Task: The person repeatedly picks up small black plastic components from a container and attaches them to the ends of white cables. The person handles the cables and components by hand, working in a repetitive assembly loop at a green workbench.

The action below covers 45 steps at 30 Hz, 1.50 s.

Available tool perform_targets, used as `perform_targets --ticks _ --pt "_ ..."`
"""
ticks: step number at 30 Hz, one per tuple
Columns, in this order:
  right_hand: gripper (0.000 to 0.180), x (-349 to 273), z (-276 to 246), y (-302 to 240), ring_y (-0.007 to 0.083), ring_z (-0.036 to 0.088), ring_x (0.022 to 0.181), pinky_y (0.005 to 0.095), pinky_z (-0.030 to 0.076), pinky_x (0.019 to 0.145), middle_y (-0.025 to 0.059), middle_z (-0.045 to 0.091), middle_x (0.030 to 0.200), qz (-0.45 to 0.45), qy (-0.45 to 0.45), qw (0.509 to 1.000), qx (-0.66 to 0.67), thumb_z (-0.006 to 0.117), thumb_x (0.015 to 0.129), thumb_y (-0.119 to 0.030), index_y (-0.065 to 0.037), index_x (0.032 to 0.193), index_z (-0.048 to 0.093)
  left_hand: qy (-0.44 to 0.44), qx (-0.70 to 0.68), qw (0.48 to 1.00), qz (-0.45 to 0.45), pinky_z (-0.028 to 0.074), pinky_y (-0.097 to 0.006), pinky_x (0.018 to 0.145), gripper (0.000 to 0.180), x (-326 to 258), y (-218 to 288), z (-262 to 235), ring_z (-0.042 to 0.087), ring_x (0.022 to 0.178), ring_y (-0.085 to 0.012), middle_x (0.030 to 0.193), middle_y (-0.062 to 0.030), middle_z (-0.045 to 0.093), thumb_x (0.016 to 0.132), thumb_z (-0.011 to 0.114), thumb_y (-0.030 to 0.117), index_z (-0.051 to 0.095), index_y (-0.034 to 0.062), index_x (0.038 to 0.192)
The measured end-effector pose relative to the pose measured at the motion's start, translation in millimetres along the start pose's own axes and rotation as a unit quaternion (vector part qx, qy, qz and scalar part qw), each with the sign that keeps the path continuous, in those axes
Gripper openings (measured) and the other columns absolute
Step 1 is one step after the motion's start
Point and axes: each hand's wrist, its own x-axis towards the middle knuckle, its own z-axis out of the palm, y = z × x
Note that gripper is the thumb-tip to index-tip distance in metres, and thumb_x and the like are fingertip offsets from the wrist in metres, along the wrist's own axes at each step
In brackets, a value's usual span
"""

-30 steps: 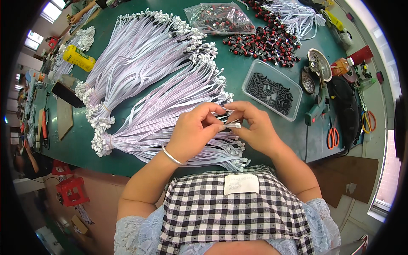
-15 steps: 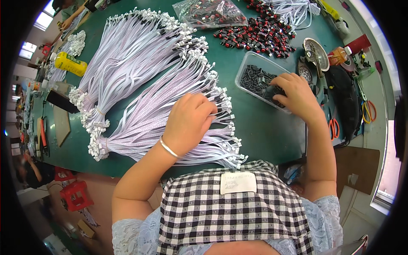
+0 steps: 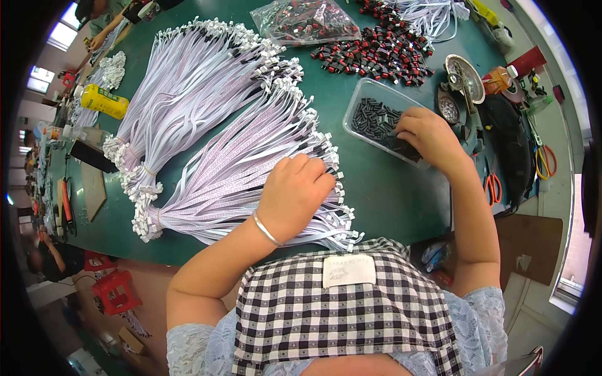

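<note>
Two fanned bundles of white flat cables lie side by side, the near bundle (image 3: 232,182) partly under my left hand (image 3: 298,197). That hand has its fingers curled in a pinch at the connector ends of the near cables; its fingertips are partly hidden. My right hand (image 3: 433,138) reaches over the rim of a clear plastic box (image 3: 351,125). Small black tubes (image 3: 376,119) fill the box's bottom. The right thumb and fingers are pressed together down among the tubes, and whatever is between them is hidden.
Behind the box lies a heap of red-and-black connectors (image 3: 382,53) beside a clear bag (image 3: 307,22) of them. Metal dishes (image 3: 465,78) and orange-handled scissors (image 3: 493,188) are at the right. A yellow bottle (image 3: 103,101) lies at the left, and people sit farther off.
My left hand has moved right and slightly nearer along the cable ends. My right hand's fingers have closed together over the black tubes, having been spread apart before.
</note>
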Motion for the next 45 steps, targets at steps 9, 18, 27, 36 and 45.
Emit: perform_targets --ticks 9,18,27,36,45 --pt "0.008 1 -22 -51 0.0275 0.059 0.069 0.0345 0.048 0.063 0.0114 0.058 0.077 0.095 0.067 0.975 0.190 0.062 0.075 -0.004 -0.001 0.083 0.059 0.016 -0.028 0.999 -0.018 0.043 -0.036 0.068 0.015 -1 6 6 0.051 0.077 -0.0233 0.081 -0.0037 0.051 0.069 0.068 0.008 0.061 0.0104 0.082" --pt "0.010 -30 5 -96 0.0313 0.060 0.073 0.0400 0.048 0.064 0.0121 0.060 0.076 0.034 -0.049 0.970 0.238 0.060 0.077 -0.006 -0.004 0.087 0.058 0.022 -0.011 1.000 -0.011 0.040 -0.035 0.069 0.014 -1 5 8 0.050 0.081 -0.0228 0.084 -0.0031 0.051 0.069 0.068 0.009 0.061 0.0109 0.082" --pt "0.012 -39 27 -93 0.0325 0.058 0.082 0.0409 0.048 0.071 0.0130 0.056 0.082 0.016 -0.134 0.988 0.074 0.056 0.078 -0.005 -0.003 0.089 0.054 0.030 -0.055 0.998 -0.026 0.041 -0.035 0.073 0.014 -2 6 6 0.052 0.083 -0.0234 0.086 -0.0043 0.055 0.072 0.066 0.007 0.060 0.0084 0.085" --pt "0.014 -38 27 -96 0.0317 0.058 0.079 0.0382 0.049 0.070 0.0118 0.056 0.081 0.013 -0.067 0.994 0.089 0.057 0.078 -0.003 -0.001 0.091 0.055 -0.077 -0.456 0.829 -0.315 0.048 -0.022 0.068 0.015 -11 6 -28 0.059 0.075 -0.0076 0.087 -0.0039 0.064 0.086 0.063 0.009 0.061 0.0010 0.099" --pt "0.012 -22 25 -115 0.0104 0.064 0.071 0.0235 0.053 0.063 0.0072 0.067 0.084 0.241 -0.028 0.767 0.594 0.059 0.087 -0.004 0.001 0.098 0.060 -0.101 -0.593 0.709 -0.367 0.044 -0.019 0.062 0.009 -16 -2 -13 0.052 0.069 -0.0037 0.081 0.0018 0.059 0.088 0.060 0.008 0.059 0.0017 0.095"
